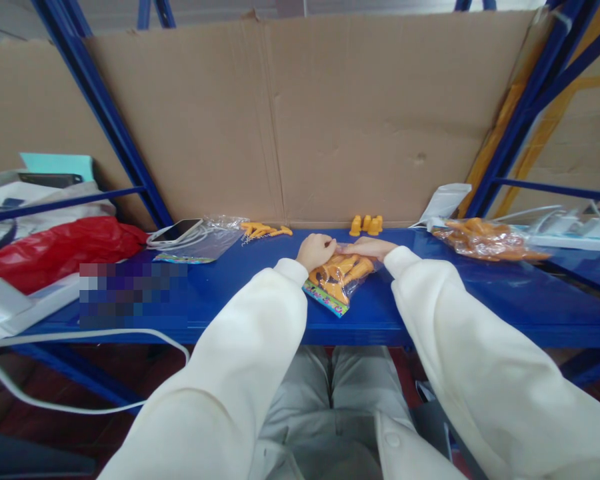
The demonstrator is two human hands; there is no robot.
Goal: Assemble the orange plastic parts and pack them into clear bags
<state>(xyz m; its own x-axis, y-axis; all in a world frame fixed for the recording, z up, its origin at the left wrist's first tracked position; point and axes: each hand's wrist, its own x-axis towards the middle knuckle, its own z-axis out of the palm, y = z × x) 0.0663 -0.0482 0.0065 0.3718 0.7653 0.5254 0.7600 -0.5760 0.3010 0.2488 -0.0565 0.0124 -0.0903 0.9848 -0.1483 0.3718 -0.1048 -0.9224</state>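
Observation:
A clear plastic bag (340,277) of orange plastic pieces lies on the blue tabletop in front of me, its printed header strip turned toward me. My left hand (317,251) is closed on the bag's far edge, fingers curled inward. Beside it, my right hand (371,249) grips the same edge from the right; its fingertips are partly hidden. Just beyond my hands stand several small orange cup-like pieces (366,225). To the left lie thin orange pieces (265,231) with small metal chains or screws, too small to tell.
At left are an empty-looking clear bag (215,240), a phone (179,231) with a white cable, a red plastic bag (65,250) and a power strip (45,310). Another bag of orange pieces (485,239) lies right, near a second power strip (570,233). Cardboard (380,120) stands behind.

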